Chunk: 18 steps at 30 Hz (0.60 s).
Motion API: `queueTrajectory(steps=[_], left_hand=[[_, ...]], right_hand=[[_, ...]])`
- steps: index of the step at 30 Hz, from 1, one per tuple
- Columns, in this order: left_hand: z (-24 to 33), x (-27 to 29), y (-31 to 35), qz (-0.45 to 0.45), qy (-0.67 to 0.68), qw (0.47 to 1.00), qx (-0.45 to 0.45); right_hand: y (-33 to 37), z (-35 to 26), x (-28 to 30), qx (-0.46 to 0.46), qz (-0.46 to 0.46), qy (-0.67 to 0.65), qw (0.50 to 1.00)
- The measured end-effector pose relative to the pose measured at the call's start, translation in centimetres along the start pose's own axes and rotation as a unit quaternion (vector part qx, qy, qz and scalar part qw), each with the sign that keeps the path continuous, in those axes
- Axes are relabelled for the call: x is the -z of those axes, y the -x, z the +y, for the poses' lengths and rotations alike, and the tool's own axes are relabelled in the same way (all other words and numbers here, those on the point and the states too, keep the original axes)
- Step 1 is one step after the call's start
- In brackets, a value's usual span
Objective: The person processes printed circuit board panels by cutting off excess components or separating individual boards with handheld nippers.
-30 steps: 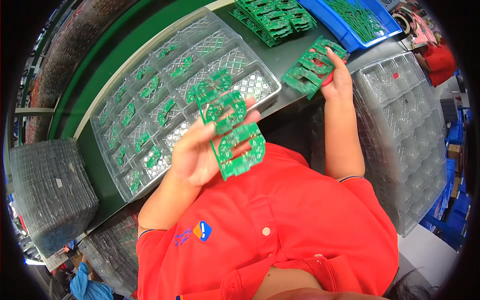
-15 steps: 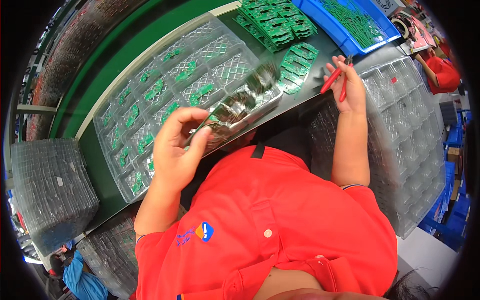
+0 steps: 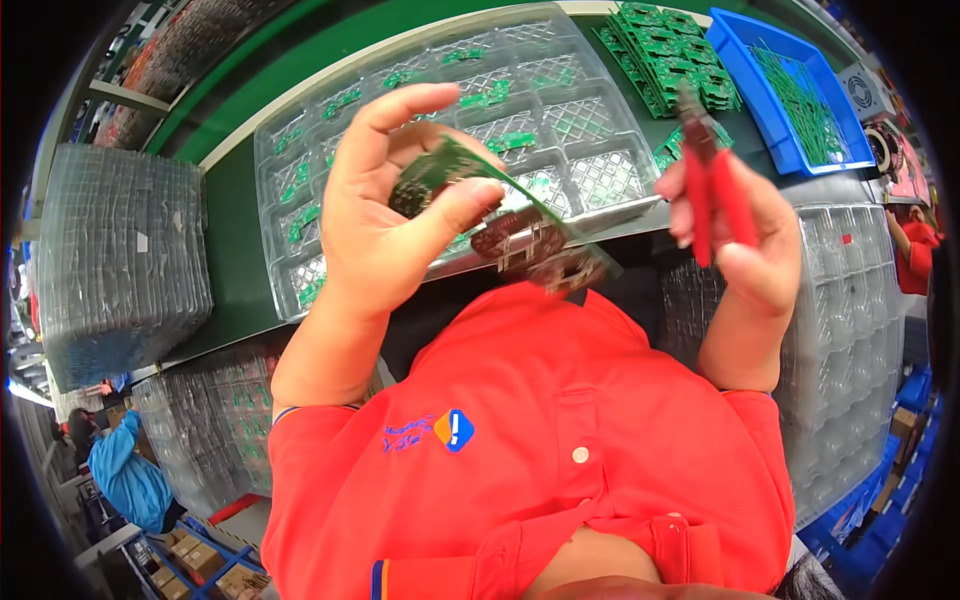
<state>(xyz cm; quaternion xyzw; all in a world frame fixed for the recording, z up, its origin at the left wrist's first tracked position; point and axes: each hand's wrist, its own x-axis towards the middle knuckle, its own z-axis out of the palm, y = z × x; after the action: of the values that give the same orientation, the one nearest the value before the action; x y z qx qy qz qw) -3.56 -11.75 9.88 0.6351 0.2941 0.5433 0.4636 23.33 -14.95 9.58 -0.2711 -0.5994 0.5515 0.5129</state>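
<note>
My left hand (image 3: 365, 235) pinches one end of a green circuit board panel (image 3: 515, 235) between thumb and fingers. The panel is tilted, its far end blurred and hanging over the front edge of the tray. In my right hand (image 3: 768, 235) is a pair of red-handled cutters (image 3: 708, 185), jaws pointing up and away from me, apart from the panel. Below and beyond my left hand lies a clear plastic tray (image 3: 575, 125) with small green circuit boards (image 3: 485, 95) in many of its compartments.
Stacked green board panels (image 3: 670, 60) stand at the back right, beside a blue bin (image 3: 752, 100) of thin green strips (image 3: 805, 110). Clear trays are stacked at left (image 3: 120, 250), lower left (image 3: 190, 430) and right (image 3: 850, 350). Co-workers in blue (image 3: 135, 475) and red (image 3: 915, 255) are beyond.
My left hand has lifted and turned the panel, whose far end now points lower right. The cutters, formerly resting in my opened right hand, are now gripped and upright. The view has shifted.
</note>
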Motion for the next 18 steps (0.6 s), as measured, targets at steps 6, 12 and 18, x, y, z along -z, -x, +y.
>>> queueTrajectory(steps=[6,12,18], left_hand=[[0.1,-0.5,0.5,-0.051,-0.025,0.998,0.033],[0.1,-1.0,0.2,-0.051,-0.039,0.997,0.043],[0.0,-1.3,-0.4,-0.084,-0.058,0.992,0.076]], right_hand=[[-2.1,0.5,-3.6,0.068,-0.127,0.306,0.941],[-1.7,1.4,-3.3,0.078,-0.124,0.279,0.949],[-1.6,2.0,-2.4,0.053,-0.082,0.27,0.958]])
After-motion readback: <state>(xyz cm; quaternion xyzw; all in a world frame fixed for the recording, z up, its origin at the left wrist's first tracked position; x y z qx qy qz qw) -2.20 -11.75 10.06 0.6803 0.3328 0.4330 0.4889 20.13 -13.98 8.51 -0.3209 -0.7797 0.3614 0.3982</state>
